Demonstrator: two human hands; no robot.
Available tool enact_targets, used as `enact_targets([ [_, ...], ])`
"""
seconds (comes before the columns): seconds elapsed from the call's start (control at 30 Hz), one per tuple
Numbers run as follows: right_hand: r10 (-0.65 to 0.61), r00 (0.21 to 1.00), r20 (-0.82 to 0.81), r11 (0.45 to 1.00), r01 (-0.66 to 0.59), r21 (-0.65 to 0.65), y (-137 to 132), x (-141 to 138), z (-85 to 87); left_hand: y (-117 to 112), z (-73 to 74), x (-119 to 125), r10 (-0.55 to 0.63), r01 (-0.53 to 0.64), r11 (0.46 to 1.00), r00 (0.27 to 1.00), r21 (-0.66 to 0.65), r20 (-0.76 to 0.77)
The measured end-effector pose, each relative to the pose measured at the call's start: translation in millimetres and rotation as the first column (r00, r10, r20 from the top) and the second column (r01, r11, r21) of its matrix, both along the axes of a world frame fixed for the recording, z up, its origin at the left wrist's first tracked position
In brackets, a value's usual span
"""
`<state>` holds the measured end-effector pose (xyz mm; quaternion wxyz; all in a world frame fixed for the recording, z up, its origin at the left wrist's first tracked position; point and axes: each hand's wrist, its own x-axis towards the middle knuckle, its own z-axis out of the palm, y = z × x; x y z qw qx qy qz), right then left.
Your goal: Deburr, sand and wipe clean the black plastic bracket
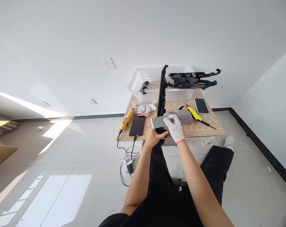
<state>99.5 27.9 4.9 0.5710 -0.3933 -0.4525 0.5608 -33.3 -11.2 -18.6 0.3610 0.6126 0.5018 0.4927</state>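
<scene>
Head view: a flat grey slab (158,122) was held over the surface (204,132) — long side left to right — gripped from below by the left hand (154,135), at its right end by the gloved right hand (174,127).

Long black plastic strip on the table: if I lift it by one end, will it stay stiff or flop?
The long black plastic strip looks moulded and ribbed, so probably fairly stiff and light. Being long and thin, it may sag slightly. Its far end crosses the white basket, so lifting could nudge that.
</scene>
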Motion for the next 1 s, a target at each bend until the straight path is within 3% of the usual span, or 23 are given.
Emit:
enact_targets([
  [0.07,0.053,0.998,0.020,0.999,-0.053,0.012,0.1,-0.2,-0.9,0.1,-0.3,0.1,0.009,-0.009,0.999,1.000,0.037,0.002],
  [0.2,-0.146,0.988,0.051,0.989,0.144,0.033,1.0,0.9,-1.9,-0.1,-1.8,-0.4,0.086,-0.089,0.992,0.996,-0.085,-0.036],
  [0.33,-0.016,1.000,0.013,0.998,0.016,0.052,1.8,1.7,-1.3,-1.1,0.4,0.5,0.068,-0.069,0.997,0.997,-0.036,-0.020],
  [0.47,-0.038,0.999,-0.039,0.999,0.039,0.018,1.6,2.5,2.1,-2.0,4.0,1.9,0.094,-0.096,0.994,0.995,-0.047,-0.039],
  [0.57,0.080,0.996,-0.034,0.997,-0.080,0.001,1.0,2.1,5.0,-1.0,4.0,1.7,0.083,-0.084,0.996,0.995,-0.019,-0.062],
  [0.67,-0.015,0.997,-0.074,0.999,0.012,-0.040,0.8,1.8,6.0,-0.4,3.2,0.8,0.105,-0.109,0.993,0.992,-0.055,-0.070],
  [0.8,0.047,0.998,-0.047,0.999,-0.047,0.010,1.7,3.8,4.6,-2.1,5.2,0.5,0.073,-0.076,0.996,0.995,-0.044,-0.066],
  [0.9,-0.025,0.997,-0.077,1.000,0.026,0.002,2.3,6.1,4.2,-3.3,7.6,0.7,0.090,-0.094,0.994,0.993,-0.059,-0.071],
  [1.0,0.077,0.996,-0.042,0.997,-0.078,-0.005,2.1,6.4,4.7,-2.3,7.8,0.5,0.071,-0.074,0.997,0.992,-0.028,-0.101],
])
